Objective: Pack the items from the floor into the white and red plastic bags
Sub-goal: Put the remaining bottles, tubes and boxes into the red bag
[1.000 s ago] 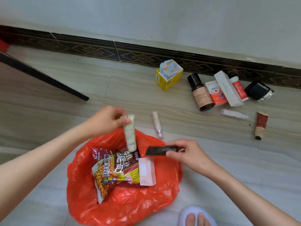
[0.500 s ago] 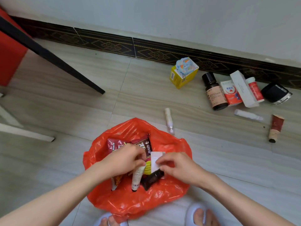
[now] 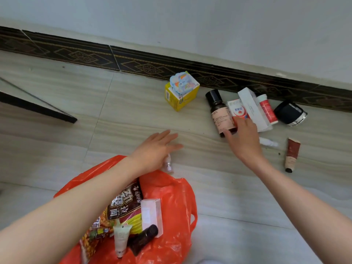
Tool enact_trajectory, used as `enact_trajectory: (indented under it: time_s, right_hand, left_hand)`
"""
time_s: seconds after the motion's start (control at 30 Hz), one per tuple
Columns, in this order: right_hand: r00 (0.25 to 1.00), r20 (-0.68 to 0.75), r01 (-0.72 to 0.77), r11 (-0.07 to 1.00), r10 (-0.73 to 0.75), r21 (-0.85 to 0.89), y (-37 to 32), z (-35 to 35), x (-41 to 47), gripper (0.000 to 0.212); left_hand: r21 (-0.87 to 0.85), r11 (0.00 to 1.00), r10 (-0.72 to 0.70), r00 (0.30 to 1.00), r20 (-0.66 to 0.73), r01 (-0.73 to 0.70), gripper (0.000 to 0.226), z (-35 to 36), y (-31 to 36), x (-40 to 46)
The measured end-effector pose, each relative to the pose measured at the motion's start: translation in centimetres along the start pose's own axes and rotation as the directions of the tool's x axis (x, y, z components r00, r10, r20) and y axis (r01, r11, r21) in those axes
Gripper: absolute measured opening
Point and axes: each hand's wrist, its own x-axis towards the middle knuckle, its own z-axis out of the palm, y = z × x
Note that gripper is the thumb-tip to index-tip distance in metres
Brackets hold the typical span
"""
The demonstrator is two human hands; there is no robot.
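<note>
Crinkled red plastic bag [image 3: 171, 202] lying open on the pale tiled floor [image 3: 95, 130], near bottom centre. Inside it: printed dark-red and yellow snack packet [image 3: 122, 202], small pale pink carton [image 3: 151, 212], pale green squeeze tube [image 3: 121, 238] and dark brown tube [image 3: 142, 240], the two tubes side by side atop the packet.

Left hand [image 3: 156, 149] reaching past the bag's far rim, fingers fairly straight and spread, palm down over a small clear, pinkish vial [image 3: 168, 162] on the floor; actual hold on it impossible to tell.

Right hand [image 3: 245, 138] stretched out with fingers extended, fingertips at the dark brown bottle with a beige label [image 3: 219, 111] and the red-and-white carton [image 3: 237, 109], nothing gripped.

Further along the dark patterned skirting: yellow box with a rainbow-print top [image 3: 181, 92], long white box [image 3: 253, 107], white bottle with a red label [image 3: 267, 108], black jar [image 3: 290, 113]. Nearer: small white tube [image 3: 269, 142], dark red tube [image 3: 292, 154].
</note>
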Motion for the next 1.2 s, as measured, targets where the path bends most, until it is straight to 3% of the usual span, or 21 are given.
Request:
enact_trajectory:
  time_s: [0.07, 0.17, 0.33, 0.43, 0.53, 0.67, 0.83, 1.03, 1.2]
  right_hand:
    - [1.000, 0.003, 0.016, 0.991, -0.015, -0.134, -0.3, 0.7, 0.8, 0.047]
    - [0.999, -0.031, 0.021, 0.939, -0.034, -0.344, -1.0, 1.6, 1.4, 0.049]
    - [0.999, -0.016, -0.033, 0.933, 0.029, -0.358, -1.9, 2.6, 2.2, 0.051]
    - [0.997, -0.047, -0.074, 0.951, 0.063, -0.299, -2.0, 3.0, 2.1, 0.044]
    - [0.997, -0.037, -0.071, 0.986, 0.066, -0.153, -1.6, 3.3, 1.2, 0.050]
    - [0.994, -0.019, -0.102, 0.970, 0.109, 0.219, -1.2, 3.3, -1.3, 0.052]
    - [0.998, -0.002, 0.059, 0.943, -0.061, 0.327, -1.3, 2.3, -5.6, 0.037]
    - [0.972, 0.129, 0.133, 0.908, -0.199, 0.396, -4.9, 1.3, -11.7, 0.043]
    - [0.899, 0.337, 0.090, 0.869, -0.281, 0.486, -8.5, 2.6, -17.4, 0.033]
  left_hand:
    - [0.055, 0.998, -0.002, 1.000, -0.012, 0.003, 0.054, 0.6, -0.5, 0.9]
    - [-0.033, 0.999, 0.030, 0.999, -0.033, -0.031, 0.043, 1.1, -1.1, 1.2]
    - [-0.137, 0.987, 0.092, 0.995, 0.039, -0.086, 0.039, 1.0, -2.2, 0.5]
    - [-0.042, 0.993, 0.111, 0.991, 0.079, -0.108, 0.040, 0.9, -2.8, -0.2]
    - [0.034, 0.994, 0.101, 0.994, 0.040, -0.103, 0.036, 0.9, -2.8, -1.2]
    - [0.025, 1.000, -0.007, 0.994, -0.110, 0.010, 0.032, 0.8, -2.5, -2.2]
    - [-0.109, 0.994, -0.047, 0.928, -0.370, 0.006, 0.024, -1.2, -1.6, -5.0]
    - [-0.268, 0.957, -0.185, 0.950, -0.250, 0.116, 0.044, -1.7, -1.3, -13.6]
    - [-0.312, 0.881, -0.440, 0.857, -0.268, 0.355, 0.050, 1.1, 0.0, -20.6]
